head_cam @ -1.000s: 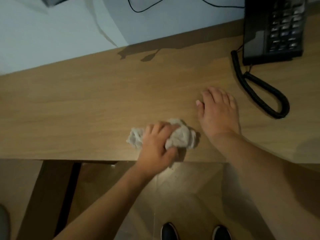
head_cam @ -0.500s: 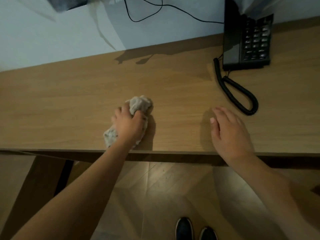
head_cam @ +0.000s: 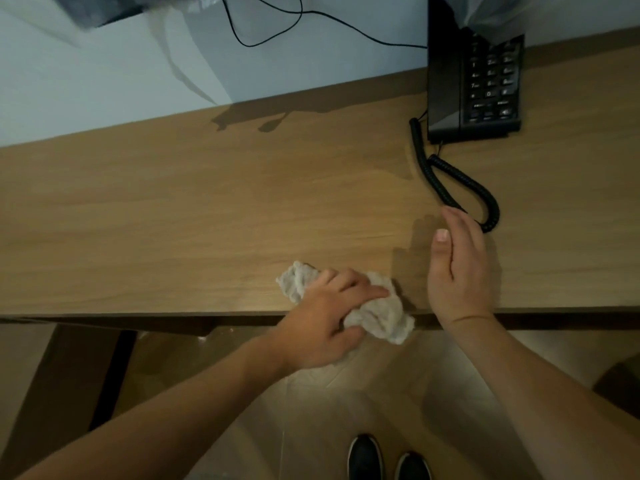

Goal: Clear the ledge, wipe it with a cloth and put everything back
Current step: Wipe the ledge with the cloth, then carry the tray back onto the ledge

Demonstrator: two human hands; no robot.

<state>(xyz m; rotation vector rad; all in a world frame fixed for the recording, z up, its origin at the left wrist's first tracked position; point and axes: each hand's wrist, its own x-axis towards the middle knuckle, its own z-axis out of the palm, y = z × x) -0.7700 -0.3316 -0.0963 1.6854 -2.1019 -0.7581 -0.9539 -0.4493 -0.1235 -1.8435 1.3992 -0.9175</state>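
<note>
My left hand [head_cam: 325, 315] has the cloth [head_cam: 377, 315] bunched under it, fingers curled over the top and thumb tucked against the near side, so it is a proper grip and not a flat press; the cloth sits at the very near edge of the ledge [head_cam: 194, 216], one end spilling past the lip, the other poking out to the left of my knuckles. Half a second ago that same wad was farther left and deeper in on the wood; now it has swept right and back towards me, so I judge this to be one more pass of the wiping, dragging along the near strip. My right hand [head_cam: 460, 271] holds nothing; its fingers are straight and loosely together, turned edge-on just above or against the wood, I cannot tell which; it has drawn closer to the cloth than it was, and its fingertips sit just beside the coiled cord [head_cam: 460, 188] of the telephone [head_cam: 474, 77].

What that means for the job: the wide middle and left of the ledge lie bare, so clearing looks done there, but the telephone at the far right is sitting on the wood with its cord looped out; the patch under and around it looks unwiped to me; and putting things back has not begun.
</note>
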